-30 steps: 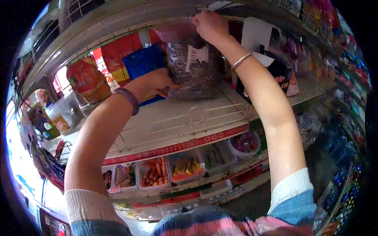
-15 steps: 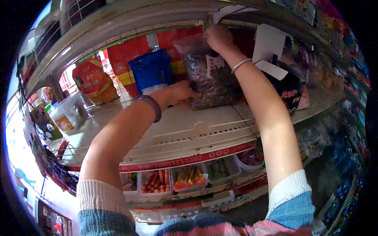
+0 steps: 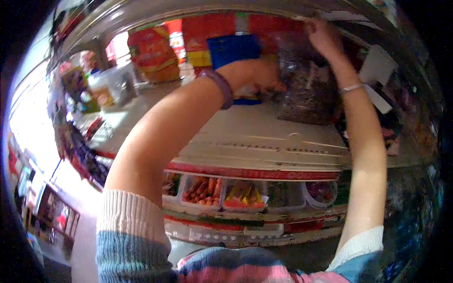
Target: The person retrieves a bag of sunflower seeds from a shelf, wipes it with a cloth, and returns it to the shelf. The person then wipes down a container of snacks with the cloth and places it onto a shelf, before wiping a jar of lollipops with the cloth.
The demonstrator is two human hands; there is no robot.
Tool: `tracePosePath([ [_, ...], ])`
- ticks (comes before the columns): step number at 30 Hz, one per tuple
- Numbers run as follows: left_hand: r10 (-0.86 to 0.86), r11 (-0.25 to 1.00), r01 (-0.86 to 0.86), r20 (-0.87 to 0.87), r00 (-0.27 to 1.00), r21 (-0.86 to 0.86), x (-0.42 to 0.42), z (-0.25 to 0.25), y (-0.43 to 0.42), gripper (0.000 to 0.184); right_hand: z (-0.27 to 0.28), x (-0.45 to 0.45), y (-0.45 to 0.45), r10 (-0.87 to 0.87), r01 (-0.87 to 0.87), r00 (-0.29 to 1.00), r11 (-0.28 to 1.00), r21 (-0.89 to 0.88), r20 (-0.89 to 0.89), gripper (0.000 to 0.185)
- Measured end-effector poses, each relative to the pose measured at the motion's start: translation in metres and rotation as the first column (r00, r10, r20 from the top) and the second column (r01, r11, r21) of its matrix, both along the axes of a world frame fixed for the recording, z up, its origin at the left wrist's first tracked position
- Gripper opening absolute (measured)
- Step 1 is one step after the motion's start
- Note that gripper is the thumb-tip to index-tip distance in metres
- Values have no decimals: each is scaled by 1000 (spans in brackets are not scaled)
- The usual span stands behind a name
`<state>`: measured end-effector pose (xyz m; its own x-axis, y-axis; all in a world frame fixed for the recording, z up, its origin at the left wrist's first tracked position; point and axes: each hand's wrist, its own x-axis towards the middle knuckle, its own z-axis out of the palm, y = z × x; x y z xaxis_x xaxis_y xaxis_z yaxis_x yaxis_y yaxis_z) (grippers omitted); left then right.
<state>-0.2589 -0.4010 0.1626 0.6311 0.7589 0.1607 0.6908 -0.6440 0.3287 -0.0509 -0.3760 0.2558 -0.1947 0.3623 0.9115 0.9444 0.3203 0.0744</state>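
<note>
Clear plastic bag (image 3: 306,96) stands on shelf (image 3: 264,137), left hand (image 3: 258,75) half-curled at its side, right hand (image 3: 325,40) bent-fingered by its top, presumably for steadying; blur hides any grip.

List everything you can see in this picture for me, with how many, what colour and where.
Shelf: one, pale with red front edge, centre.
Large bag: one, clear with dark contents, between the hands.
Packet: one, blue, behind the left hand.
Bag: one, red and orange, left of the blue packet.
Container: one, clear, shelf's left.
Box: one, dark with white flaps, right.
Rectangular tubs: four visible, clear, below.
Round tub: one, clear, right of those.
Other goods: too blurred to count.
Left hand: one, bare, purple bangle, beside the large bag.
Right hand: one, bare, silver bangle, higher up.
</note>
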Motion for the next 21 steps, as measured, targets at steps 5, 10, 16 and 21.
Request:
tracePosePath([
  [5,197,699,-203,88,976,686,-6,27,-117,36,-10,-21,-87,530,-554,812,831,40,245,28],
  [10,-59,425,-244,295,954,872,8,-63,-183,8,-94,5,-173,532,-623,738,774,115,416,21],
  [16,56,485,-133,121,991,865,22,-196,-197,31,-212,87,-199,744,-604,537,668,-434,397,22],
  [21,415,572,-503,300,859,648,-54,-303,-250,36,-308,53,-200,897,-744,442,365,-560,-2,15],
])
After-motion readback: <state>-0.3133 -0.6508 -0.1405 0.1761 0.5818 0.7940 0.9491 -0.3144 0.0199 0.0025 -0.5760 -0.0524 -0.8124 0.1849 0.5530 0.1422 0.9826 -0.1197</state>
